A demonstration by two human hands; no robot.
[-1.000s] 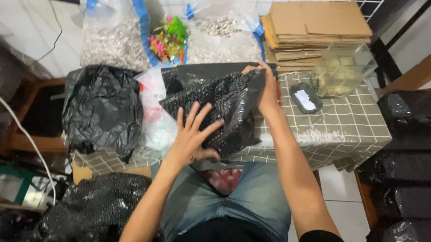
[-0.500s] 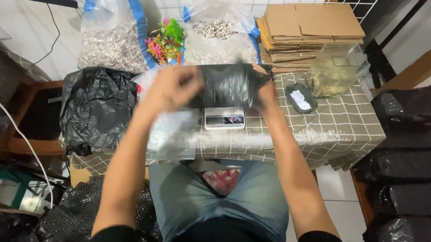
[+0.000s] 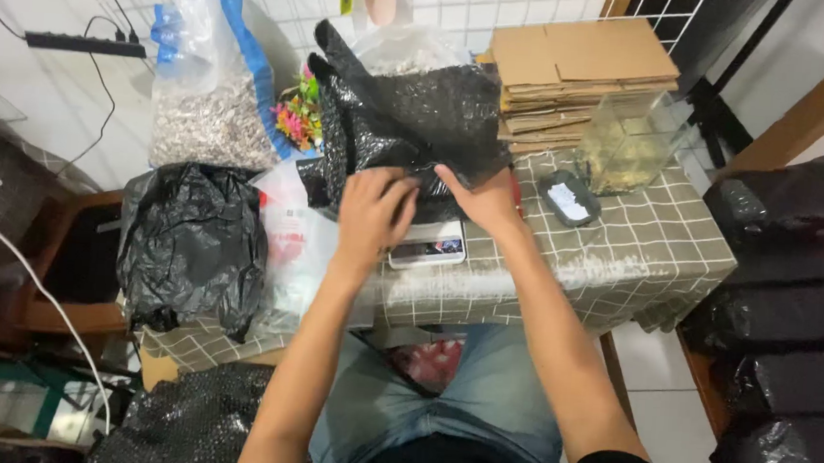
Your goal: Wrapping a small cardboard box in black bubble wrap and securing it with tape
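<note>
Both my hands grip a sheet of black bubble wrap [image 3: 409, 117] that stands up over the table's middle. My left hand [image 3: 372, 215] pinches its lower edge with bent fingers. My right hand [image 3: 478, 197] holds the same edge just to the right. Below the hands a small digital scale [image 3: 427, 247] lies on the grey checked tablecloth [image 3: 640, 245]. The wrap hides most of the clear bag of pebbles behind it.
A crumpled black plastic bag [image 3: 192, 242] and a white plastic bag [image 3: 292, 243] lie left. A clear gravel bag [image 3: 205, 104], colourful plastic plants [image 3: 295, 115], stacked cardboard [image 3: 579, 70], a small glass tank [image 3: 632, 140] and a dark tray [image 3: 569, 198] stand behind. Black wrapped parcels [image 3: 788, 312] pile at right.
The black bubble wrap went from lying folded low over the table to being lifted and opened upright. My left hand moved from its near side up to its lower edge, uncovering the scale.
</note>
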